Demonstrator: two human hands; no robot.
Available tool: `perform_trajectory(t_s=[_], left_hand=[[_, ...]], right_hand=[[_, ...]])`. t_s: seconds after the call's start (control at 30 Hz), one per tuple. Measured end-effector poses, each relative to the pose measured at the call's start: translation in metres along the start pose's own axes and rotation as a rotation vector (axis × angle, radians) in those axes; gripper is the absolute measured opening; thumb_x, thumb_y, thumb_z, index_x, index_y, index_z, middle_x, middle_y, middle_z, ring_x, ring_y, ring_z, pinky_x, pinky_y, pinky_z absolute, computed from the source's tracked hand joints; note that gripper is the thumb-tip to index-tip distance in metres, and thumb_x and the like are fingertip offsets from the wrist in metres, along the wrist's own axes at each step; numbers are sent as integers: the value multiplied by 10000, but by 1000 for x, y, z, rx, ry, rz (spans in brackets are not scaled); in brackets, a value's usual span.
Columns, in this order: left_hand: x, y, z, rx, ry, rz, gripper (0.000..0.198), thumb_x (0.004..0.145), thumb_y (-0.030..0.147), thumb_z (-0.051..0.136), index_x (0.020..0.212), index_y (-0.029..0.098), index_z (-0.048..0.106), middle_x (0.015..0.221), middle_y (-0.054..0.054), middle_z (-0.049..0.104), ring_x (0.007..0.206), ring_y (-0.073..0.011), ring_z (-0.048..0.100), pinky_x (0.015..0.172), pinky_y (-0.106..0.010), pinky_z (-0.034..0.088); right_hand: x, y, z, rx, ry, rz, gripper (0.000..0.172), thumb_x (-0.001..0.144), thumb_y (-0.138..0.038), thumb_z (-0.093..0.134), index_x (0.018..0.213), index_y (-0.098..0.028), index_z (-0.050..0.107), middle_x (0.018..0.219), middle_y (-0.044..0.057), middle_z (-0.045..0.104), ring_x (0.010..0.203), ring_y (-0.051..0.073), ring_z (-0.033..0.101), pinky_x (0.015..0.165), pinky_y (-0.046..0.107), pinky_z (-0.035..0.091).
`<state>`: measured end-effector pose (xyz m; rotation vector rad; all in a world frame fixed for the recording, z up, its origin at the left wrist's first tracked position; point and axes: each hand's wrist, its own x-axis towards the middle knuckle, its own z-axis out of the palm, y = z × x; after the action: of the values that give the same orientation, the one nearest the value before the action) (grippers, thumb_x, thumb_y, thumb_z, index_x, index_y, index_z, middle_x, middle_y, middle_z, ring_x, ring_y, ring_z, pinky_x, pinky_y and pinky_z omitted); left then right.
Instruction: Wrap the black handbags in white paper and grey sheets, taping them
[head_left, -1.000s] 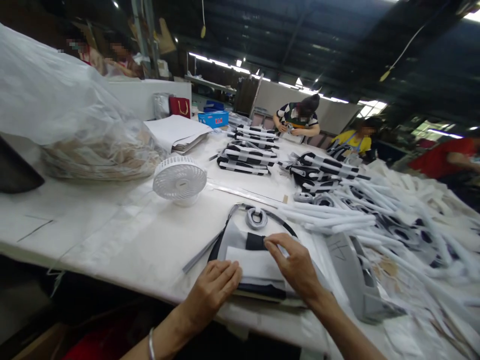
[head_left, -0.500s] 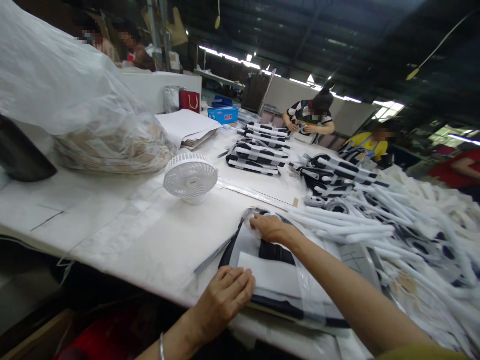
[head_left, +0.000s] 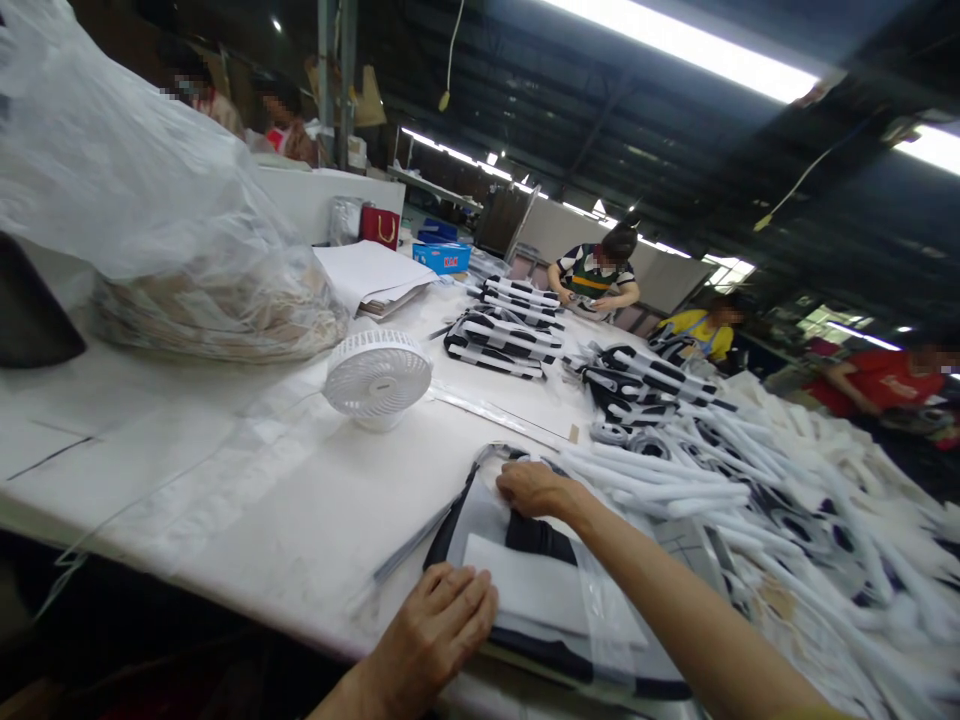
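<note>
A flat grey-and-black fabric piece lies in front of me on the table, with a white rectangular pad and a strip of clear film across it. My left hand rests on its near left edge, fingers laid over the border beside the pad, thumb hidden. Reaching across from the right, my right hand has its fingers bent and pressed together at the far part of the piece, just above a black patch. Whatever is between those fingertips is too small to make out.
A white fan stands left of the piece. Stacks of black-and-white striped parts lie farther back, and white padded strips pile up on the right. A large plastic bag fills the left. Co-workers sit beyond.
The view has tilted up and shifted slightly, so the table sits lower in the picture. Both hands stay at nearly the same places on the fabric piece.
</note>
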<state>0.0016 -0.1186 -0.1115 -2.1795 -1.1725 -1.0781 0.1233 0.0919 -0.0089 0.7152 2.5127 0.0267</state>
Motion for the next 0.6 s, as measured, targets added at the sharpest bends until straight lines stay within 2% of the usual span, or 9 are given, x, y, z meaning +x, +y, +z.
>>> perform_trajectory(t_s=[0.1, 0.23, 0.4, 0.5, 0.6], left_hand=[[0, 0, -1, -3, 3, 12, 332, 1022, 109, 368, 1180, 105, 659, 1181, -113, 672, 1072, -222, 609, 875, -367, 537], [5, 0, -3, -21, 1, 10, 337, 1035, 123, 349, 1181, 102, 652, 1165, -109, 681, 1059, -217, 613, 869, -369, 537], [14, 1, -2, -46, -13, 1, 346, 1044, 132, 320, 1173, 102, 640, 1144, -114, 687, 1047, -210, 615, 846, -368, 542], [17, 2, 2, -50, -28, -5, 318, 1035, 125, 347, 1176, 104, 631, 1150, -117, 679, 1044, -211, 617, 838, -369, 542], [16, 3, 6, -49, -30, -10, 313, 1028, 124, 353, 1191, 98, 618, 1150, -130, 672, 1041, -221, 619, 838, -382, 537]], right_hand=[[-6, 3, -4, 7, 86, -6, 230, 788, -115, 576, 977, -164, 698, 1056, 115, 716, 997, 262, 669, 770, 310, 475], [-1, -6, -17, 29, 152, 1, 182, 805, -172, 585, 958, -187, 683, 945, 76, 723, 992, 235, 653, 866, 321, 442], [5, -23, -39, 70, 132, 57, 268, 802, -115, 585, 1037, -184, 695, 1002, 115, 730, 932, 244, 673, 778, 314, 459], [0, -25, -46, 117, 141, 116, 210, 754, -53, 610, 903, -148, 724, 975, 150, 728, 917, 265, 675, 741, 309, 461], [-10, -25, -46, 226, 206, 131, 204, 737, -44, 620, 852, -172, 731, 960, 108, 728, 907, 235, 665, 748, 286, 454]])
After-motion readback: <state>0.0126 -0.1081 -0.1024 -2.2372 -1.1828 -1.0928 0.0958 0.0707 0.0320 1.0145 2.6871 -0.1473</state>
